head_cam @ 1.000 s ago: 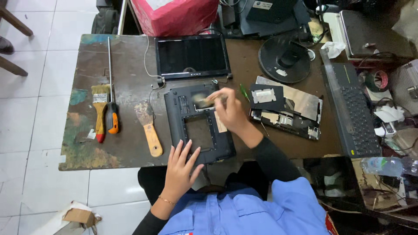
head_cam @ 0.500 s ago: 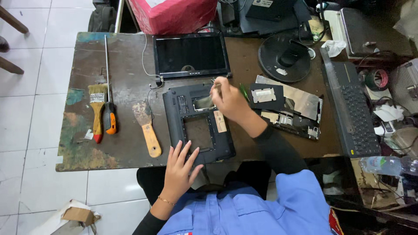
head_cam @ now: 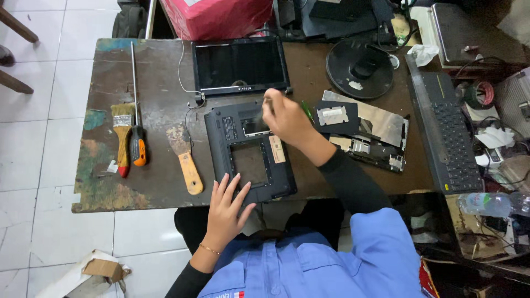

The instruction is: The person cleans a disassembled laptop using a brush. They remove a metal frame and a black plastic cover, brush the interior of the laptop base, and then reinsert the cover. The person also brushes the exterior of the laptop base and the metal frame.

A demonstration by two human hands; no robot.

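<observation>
While the left hand (head_cam: 225,212) stays flat, fingers spread, on the black laptop base (head_cam: 248,150) mid-frame, the right hand (head_cam: 284,117) has moved up, fingers closed on a blurred tool; the base lies opened.

A worn brown table (head_cam: 138,176) stands on white floor tiles (head_cam: 38,165).

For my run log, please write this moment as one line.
left hand: flat on laptop base | right hand: over base, tool blurred | brushes, screwdriver: left on table
</observation>
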